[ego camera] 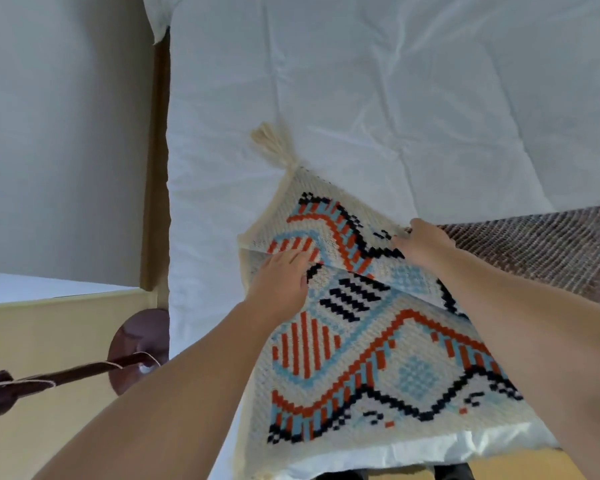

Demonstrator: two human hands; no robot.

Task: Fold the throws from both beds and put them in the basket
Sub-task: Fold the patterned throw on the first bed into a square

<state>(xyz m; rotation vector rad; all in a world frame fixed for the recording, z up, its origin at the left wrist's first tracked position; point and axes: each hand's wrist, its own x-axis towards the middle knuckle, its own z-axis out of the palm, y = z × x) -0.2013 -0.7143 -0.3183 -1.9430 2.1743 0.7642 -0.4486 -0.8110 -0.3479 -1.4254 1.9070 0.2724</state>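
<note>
A cream knitted throw (361,358) with orange, light blue and black patterns lies folded at the near edge of a white bed (378,98). A cream tassel (271,140) sticks out from its far corner. My left hand (281,278) lies palm down on the throw's left side, where a folded layer ends. My right hand (420,244) grips the upper layer's right edge with curled fingers. A second, brownish striped throw (534,247) lies on the bed just right of my right hand. No basket is in view.
A grey wall (66,133) rises left of the bed. A dark brown floor lamp base and pole (132,355) stand on the light wooden floor (49,341) beside the bed. A corner of another white bed (32,285) shows at the far left.
</note>
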